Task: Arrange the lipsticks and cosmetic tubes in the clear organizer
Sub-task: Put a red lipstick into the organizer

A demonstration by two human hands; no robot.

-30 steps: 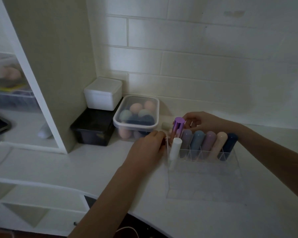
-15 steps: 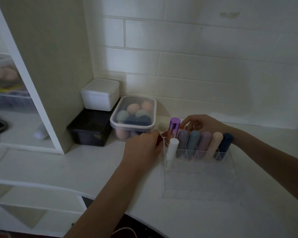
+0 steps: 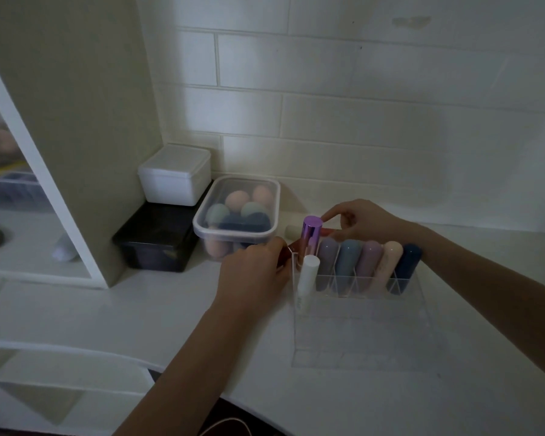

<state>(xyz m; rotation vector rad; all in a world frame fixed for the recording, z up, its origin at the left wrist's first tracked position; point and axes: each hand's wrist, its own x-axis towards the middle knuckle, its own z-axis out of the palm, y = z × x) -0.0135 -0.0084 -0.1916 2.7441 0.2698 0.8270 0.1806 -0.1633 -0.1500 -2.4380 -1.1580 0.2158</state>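
The clear organizer point(image 3: 359, 338) stands on the white counter. Its back row holds a shiny purple lipstick point(image 3: 310, 239) and grey-purple point(image 3: 327, 262), blue point(image 3: 346, 262), lilac point(image 3: 369, 262), cream point(image 3: 390, 262) and navy point(image 3: 407, 262) tubes. A white tube point(image 3: 307, 278) stands in the left cell in front. My left hand point(image 3: 255, 278) grips a red tube point(image 3: 285, 254) at the organizer's back-left corner. My right hand point(image 3: 362, 220) pinches a red end beside the purple cap. The purple lipstick hides the stretch between the two red parts.
A pale tube point(image 3: 293, 231) lies behind the organizer. To the left are a lidded clear box of makeup sponges point(image 3: 236, 212) and a white box point(image 3: 175, 174) stacked on a black box point(image 3: 158, 240). A beige cabinet side point(image 3: 76, 121) rises at left; a tiled wall is behind.
Both hands stay at the organizer's back-left corner with the red tube. The purple lipstick and the other tubes have not moved in the organizer. Only the view has shifted slightly.
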